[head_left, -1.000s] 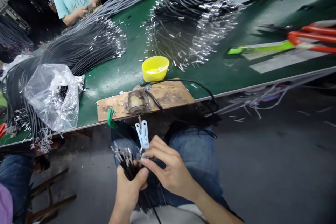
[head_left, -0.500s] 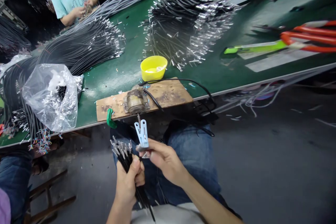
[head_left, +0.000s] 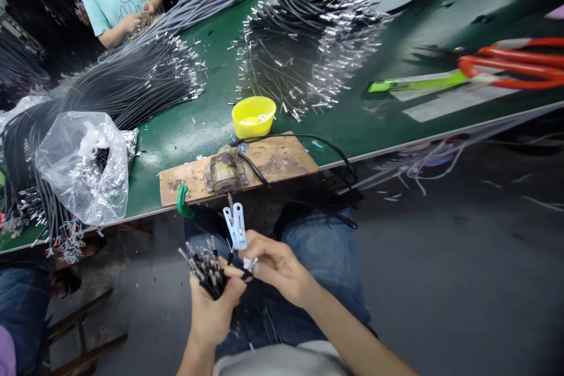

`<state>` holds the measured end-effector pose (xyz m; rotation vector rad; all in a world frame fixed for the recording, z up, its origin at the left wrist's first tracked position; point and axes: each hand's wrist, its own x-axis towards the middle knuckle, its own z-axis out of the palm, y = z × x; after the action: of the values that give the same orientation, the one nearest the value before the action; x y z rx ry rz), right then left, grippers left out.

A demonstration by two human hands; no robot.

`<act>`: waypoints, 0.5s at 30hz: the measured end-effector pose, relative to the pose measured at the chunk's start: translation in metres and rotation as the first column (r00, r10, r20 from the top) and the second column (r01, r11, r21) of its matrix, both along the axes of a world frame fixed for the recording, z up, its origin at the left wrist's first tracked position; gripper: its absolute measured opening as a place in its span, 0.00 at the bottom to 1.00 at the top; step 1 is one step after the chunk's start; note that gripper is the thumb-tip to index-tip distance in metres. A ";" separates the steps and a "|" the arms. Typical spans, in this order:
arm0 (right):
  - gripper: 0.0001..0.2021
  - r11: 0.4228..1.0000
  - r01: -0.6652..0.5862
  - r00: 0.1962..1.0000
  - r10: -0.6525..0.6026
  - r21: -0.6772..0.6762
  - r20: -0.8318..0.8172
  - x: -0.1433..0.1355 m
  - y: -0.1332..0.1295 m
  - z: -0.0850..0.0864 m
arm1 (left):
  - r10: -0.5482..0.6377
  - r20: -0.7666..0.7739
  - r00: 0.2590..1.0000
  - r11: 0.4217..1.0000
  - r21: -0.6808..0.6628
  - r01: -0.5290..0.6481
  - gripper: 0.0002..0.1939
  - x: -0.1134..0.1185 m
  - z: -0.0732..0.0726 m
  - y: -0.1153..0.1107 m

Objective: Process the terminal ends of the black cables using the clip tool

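Black, silver-tipped cables (head_left: 213, 286) splay in a tilted bunch.

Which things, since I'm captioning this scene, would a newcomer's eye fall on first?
Probably the yellow bowl, bright on the green table just beyond the wooden board. Next, perhaps the orange-handled tool at the picture's right edge. Nearer, the left hand grips a bundle of black cables, with the light-blue clip by the right hand.

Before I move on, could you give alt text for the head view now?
A person's left hand grips a bundle of black cables while the right hand pinches a pale bit near a blue clip. Ahead, a green table bears a yellow bowl and more cables.
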<state>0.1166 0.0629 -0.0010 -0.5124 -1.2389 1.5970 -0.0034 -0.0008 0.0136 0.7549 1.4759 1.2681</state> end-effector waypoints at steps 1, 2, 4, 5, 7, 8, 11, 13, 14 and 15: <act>0.17 0.990 -0.112 0.991 0.105 -0.089 -0.079 0.001 0.002 -0.001 | -0.011 -0.024 1.000 0.999 0.031 0.011 0.15 -0.002 0.003 0.002; 0.18 0.964 -0.203 0.973 0.180 -0.169 -0.144 0.002 0.004 -0.002 | -0.022 -0.047 0.999 0.998 0.057 0.025 0.13 -0.003 0.007 0.004; 0.18 0.903 -0.308 0.947 0.263 -0.299 -0.183 0.002 0.009 -0.002 | -0.037 -0.084 0.996 0.995 0.087 0.044 0.09 -0.005 0.012 0.006; 0.18 0.880 -0.316 0.947 0.274 -0.354 -0.166 0.002 0.013 -0.002 | -0.035 -0.098 0.995 0.994 0.096 0.044 0.07 -0.005 0.014 0.007; 0.18 0.857 -0.245 0.969 0.221 -0.453 -0.105 0.001 0.021 0.001 | -0.012 -0.123 0.992 0.993 0.113 0.026 0.04 -0.004 0.017 0.006; 0.18 0.853 -0.180 0.984 0.162 -0.489 -0.079 0.001 0.025 0.004 | 0.006 -0.135 0.991 0.992 0.124 0.011 0.04 -0.003 0.017 0.005; 0.21 0.858 -0.087 0.995 0.049 -0.507 -0.088 -0.003 0.040 0.016 | 0.063 -0.171 0.983 0.988 0.152 -0.037 0.04 -0.002 0.018 0.001; 0.23 0.873 -0.113 0.990 0.057 -0.474 -0.130 -0.008 0.045 0.024 | 0.100 -0.192 0.976 0.984 0.166 -0.068 0.04 -0.003 0.019 0.001; 0.23 0.874 -0.131 0.987 0.069 -0.468 -0.148 -0.011 0.047 0.027 | 0.117 -0.202 0.972 0.982 0.170 -0.083 0.04 -0.003 0.019 0.002; 0.23 0.869 -0.141 0.984 0.070 -0.474 -0.166 -0.014 0.047 0.030 | 0.133 -0.210 0.969 0.980 0.172 -0.097 0.04 -0.002 0.020 0.003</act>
<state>0.1025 0.1102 0.0289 -0.6358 -0.7591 2.0151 -0.0059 0.0021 0.0331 0.9534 1.6286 1.4418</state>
